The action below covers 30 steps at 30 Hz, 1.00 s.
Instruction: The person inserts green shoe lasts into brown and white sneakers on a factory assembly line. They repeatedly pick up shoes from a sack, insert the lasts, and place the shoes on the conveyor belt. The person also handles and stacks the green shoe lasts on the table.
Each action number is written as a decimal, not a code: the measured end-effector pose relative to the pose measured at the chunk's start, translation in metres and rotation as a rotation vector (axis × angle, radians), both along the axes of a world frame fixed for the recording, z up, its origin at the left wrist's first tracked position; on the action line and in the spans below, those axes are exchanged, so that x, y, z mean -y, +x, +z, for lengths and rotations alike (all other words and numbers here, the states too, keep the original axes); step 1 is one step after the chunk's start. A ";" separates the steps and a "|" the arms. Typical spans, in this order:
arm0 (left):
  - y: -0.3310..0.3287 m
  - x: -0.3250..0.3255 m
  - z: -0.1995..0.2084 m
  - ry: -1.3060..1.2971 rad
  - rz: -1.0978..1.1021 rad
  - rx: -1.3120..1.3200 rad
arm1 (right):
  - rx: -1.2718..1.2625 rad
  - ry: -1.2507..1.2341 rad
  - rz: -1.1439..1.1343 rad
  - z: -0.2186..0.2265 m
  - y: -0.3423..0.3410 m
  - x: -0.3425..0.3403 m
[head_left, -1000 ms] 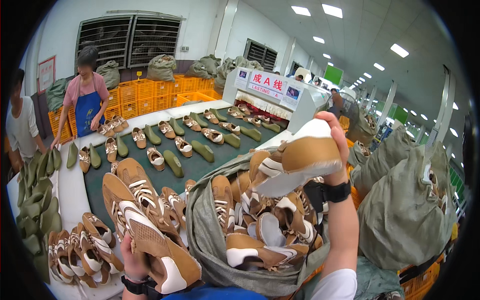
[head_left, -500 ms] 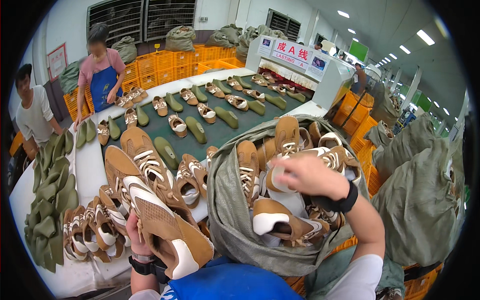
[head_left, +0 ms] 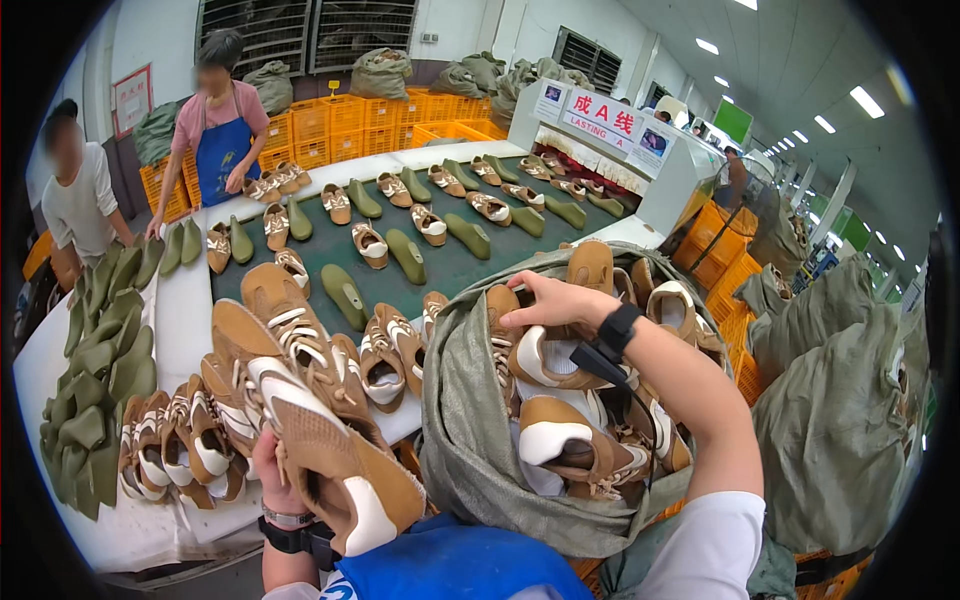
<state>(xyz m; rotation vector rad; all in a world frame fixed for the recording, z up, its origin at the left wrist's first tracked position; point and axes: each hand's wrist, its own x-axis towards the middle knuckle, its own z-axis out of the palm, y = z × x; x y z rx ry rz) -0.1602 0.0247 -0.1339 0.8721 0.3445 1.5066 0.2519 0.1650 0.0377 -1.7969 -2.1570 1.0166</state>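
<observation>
My left hand (head_left: 274, 468) is wrapped round brown-and-white lace-up sneakers (head_left: 340, 450), held up close before me; their bulk hides most of its fingers. A large grey-green woven sack (head_left: 460, 440) stands open on the right, filled with more such sneakers. Over it, my right hand (head_left: 560, 302) has its thumb and forefinger closed about the toe of a brown sneaker (head_left: 501, 325) at the sack's left side. Below that hand, another sneaker (head_left: 570, 440) with a white heel lies tilted on the pile.
Green shoe lasts (head_left: 408, 257) and sneakers stand in rows on a dark green conveyor (head_left: 300, 250). More lasts (head_left: 95, 385) are heaped at left, beside a row of sneakers (head_left: 180, 440). Two people work across the table. Full sacks (head_left: 840, 400) and orange crates (head_left: 735, 270) crowd the right.
My right hand has moved left across the sack and closed on a sneaker's toe. My left hand keeps its sneakers in nearly the same place. The view has shifted slightly.
</observation>
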 end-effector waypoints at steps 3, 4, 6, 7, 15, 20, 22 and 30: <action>0.012 -0.005 0.012 -0.183 0.028 0.097 | 0.014 0.125 0.094 -0.005 -0.018 -0.004; 0.014 -0.004 0.015 -0.103 0.026 -0.007 | 0.030 0.155 0.110 -0.006 -0.020 -0.003; 0.017 -0.002 0.018 -0.122 -0.001 0.027 | -0.053 0.163 0.107 -0.004 -0.019 0.001; 0.017 -0.001 0.018 -0.196 -0.036 0.141 | -0.091 0.176 0.162 0.003 -0.012 0.005; 0.005 -0.012 0.011 -0.170 -0.108 0.114 | -0.493 0.553 -0.095 0.083 0.061 0.053; 0.014 -0.011 0.015 -0.310 -0.028 0.160 | -0.799 0.674 -0.367 0.099 0.100 0.069; 0.015 -0.012 0.018 -0.274 -0.073 0.171 | -0.936 0.723 -0.437 0.096 0.117 0.072; 0.011 -0.023 0.020 -0.290 -0.113 0.177 | -1.286 0.717 -0.540 0.086 0.158 0.097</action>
